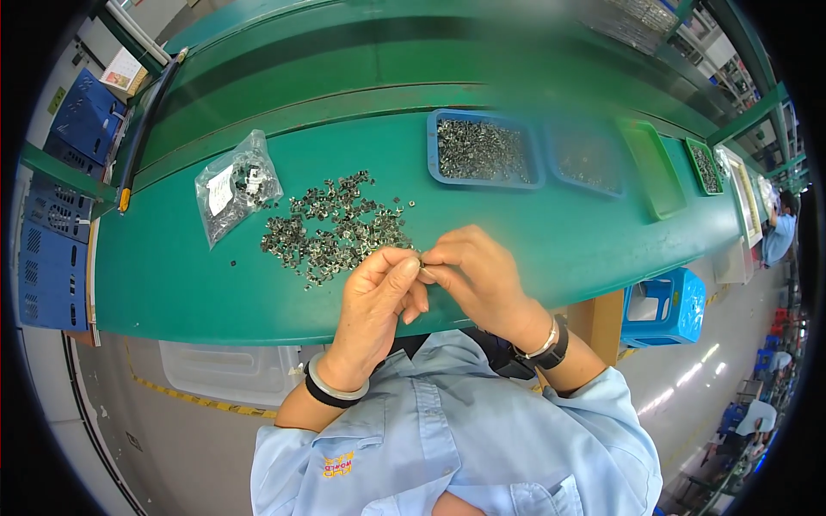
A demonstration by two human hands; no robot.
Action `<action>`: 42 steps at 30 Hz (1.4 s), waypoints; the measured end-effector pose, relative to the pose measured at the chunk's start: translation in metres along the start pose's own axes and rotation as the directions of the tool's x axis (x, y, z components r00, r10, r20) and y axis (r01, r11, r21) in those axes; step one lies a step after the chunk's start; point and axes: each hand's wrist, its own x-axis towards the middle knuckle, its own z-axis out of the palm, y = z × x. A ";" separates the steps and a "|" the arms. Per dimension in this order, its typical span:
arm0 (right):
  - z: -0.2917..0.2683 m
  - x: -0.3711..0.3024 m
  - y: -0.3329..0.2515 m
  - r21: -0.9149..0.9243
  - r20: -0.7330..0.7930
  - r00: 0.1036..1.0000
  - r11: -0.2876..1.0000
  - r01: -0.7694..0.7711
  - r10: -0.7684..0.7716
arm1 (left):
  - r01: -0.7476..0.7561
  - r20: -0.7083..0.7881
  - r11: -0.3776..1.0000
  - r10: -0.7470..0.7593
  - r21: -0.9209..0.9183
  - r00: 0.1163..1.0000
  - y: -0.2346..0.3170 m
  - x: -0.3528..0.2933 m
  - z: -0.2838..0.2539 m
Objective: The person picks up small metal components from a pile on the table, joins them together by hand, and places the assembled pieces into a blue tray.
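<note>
Head view: the left hand (374,297) and right hand (477,275) meet at the near edge of a green workbench (551,232), fingertips pinched shut on a tiny metal part (422,268). A loose heap of small grey metal clips (335,228) lies just beyond; a clear plastic bag of clips (234,187) sits toward the left edge, a blue plastic tray of clips (482,148) toward the far edge.

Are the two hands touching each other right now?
Touching. The head view shows the left hand and right hand meeting at the fingertips, pinching a small metal part between them.
</note>
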 end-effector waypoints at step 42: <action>-0.004 -0.011 -0.011 0.256 -0.062 0.993 0.963 -0.079 0.098 | 0.112 0.091 0.970 -0.094 -0.217 0.991 0.001 -0.009 0.007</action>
